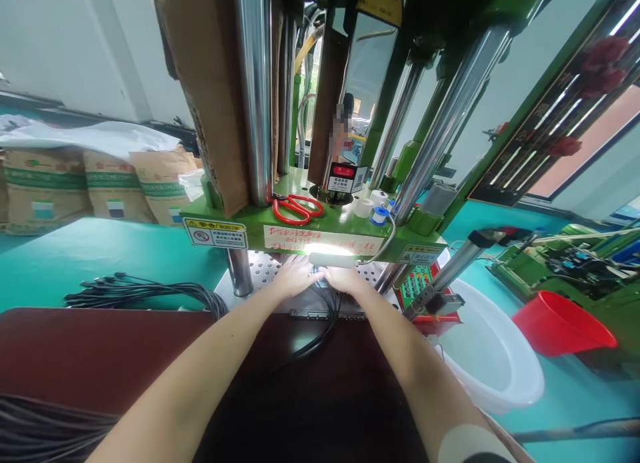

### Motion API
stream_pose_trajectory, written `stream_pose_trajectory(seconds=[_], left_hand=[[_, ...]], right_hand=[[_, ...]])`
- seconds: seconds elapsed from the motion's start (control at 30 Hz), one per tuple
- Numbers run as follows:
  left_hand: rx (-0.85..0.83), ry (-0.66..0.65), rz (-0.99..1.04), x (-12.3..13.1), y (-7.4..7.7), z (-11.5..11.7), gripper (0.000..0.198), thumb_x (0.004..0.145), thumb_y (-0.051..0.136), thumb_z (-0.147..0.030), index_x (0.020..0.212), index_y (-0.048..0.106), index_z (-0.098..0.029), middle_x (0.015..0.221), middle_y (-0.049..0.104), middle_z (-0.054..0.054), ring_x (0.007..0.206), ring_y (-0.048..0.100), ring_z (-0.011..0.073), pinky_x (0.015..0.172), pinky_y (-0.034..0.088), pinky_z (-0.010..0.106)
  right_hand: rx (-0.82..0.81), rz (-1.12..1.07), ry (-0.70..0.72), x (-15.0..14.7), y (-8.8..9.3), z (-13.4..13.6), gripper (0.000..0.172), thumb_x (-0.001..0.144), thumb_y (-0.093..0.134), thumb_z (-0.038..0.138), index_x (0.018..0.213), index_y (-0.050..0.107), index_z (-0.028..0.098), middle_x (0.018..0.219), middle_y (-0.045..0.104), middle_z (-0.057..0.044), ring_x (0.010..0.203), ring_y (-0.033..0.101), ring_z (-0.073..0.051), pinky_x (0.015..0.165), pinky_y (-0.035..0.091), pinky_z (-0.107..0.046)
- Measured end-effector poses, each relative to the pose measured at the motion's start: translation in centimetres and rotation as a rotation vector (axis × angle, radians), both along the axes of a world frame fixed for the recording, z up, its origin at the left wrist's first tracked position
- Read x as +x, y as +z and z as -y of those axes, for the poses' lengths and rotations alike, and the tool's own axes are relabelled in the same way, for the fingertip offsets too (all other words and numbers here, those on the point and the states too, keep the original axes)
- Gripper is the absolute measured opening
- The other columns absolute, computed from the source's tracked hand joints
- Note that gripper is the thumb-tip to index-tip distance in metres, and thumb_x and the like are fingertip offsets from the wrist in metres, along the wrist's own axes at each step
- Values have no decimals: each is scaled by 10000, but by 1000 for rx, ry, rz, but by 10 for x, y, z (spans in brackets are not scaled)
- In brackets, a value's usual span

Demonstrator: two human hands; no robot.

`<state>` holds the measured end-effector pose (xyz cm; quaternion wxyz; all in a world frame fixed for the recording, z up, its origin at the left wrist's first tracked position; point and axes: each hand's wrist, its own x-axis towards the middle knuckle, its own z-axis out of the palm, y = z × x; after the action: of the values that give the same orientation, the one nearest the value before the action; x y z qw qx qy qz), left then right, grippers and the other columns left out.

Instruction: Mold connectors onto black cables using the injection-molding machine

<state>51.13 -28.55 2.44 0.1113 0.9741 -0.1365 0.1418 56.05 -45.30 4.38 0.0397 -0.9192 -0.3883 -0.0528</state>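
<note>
Both my hands reach in under the front edge of a green machine plate (340, 224), close together beneath a bright lamp tube (332, 259). My left hand (296, 275) is closed at the ends of a bundle of black cables (330, 310), its thumb pointing inward. From the other side, my right hand (344, 278) closes on the same ends, thumb near thumb. The cables hang toward me over a metal strip (303, 314) on the machine's bed. The cable tips and most of my fingertips are hidden by the hands and lamp.
Red-handled scissors (297, 210) and a blue-rimmed spool (380, 215) lie on the green plate. More black cables (150, 292) rest at left. A button panel (421, 283), a white tub (493, 343) and a red bucket (563, 323) stand at right. Steel columns (254, 96) rise ahead.
</note>
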Motion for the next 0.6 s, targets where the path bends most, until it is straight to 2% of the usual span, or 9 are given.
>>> stream_pose_trajectory(seconds=[0.1, 0.23, 0.37, 0.6], left_hand=[[-13, 24, -3, -4, -6, -12, 524, 843, 287, -525, 1145, 507, -159, 1186, 531, 123, 1115, 446, 250, 938, 321, 386], [-48, -10, -59, -6, -13, -26, 551, 846, 257, -535, 1230, 446, -188, 1311, 442, 100, 1196, 385, 244, 974, 290, 397], [-53, 11, -119, -2, -11, -29, 550, 851, 238, -521, 1256, 420, -196, 1296, 462, 98, 1133, 446, 240, 985, 277, 411], [-59, 43, -158, 1, -5, -22, 542, 840, 259, -534, 1221, 449, -198, 1248, 503, 101, 1101, 475, 244, 979, 285, 409]], right_hand=[[-1, 12, -12, -4, 5, 8, 357, 909, 312, 340, 1013, 611, 173, 1002, 646, -88, 961, 549, -224, 869, 354, -324], [4, 4, -19, -9, 6, 20, 370, 901, 327, 348, 994, 615, 135, 953, 654, -116, 939, 554, -237, 889, 330, -354], [37, -42, -35, -6, 0, 23, 419, 904, 309, 391, 977, 629, 130, 889, 663, -121, 918, 560, -243, 880, 337, -359], [216, -134, -22, 9, -10, 16, 381, 894, 340, 396, 1064, 597, 172, 1073, 620, -89, 1078, 488, -226, 958, 307, -340]])
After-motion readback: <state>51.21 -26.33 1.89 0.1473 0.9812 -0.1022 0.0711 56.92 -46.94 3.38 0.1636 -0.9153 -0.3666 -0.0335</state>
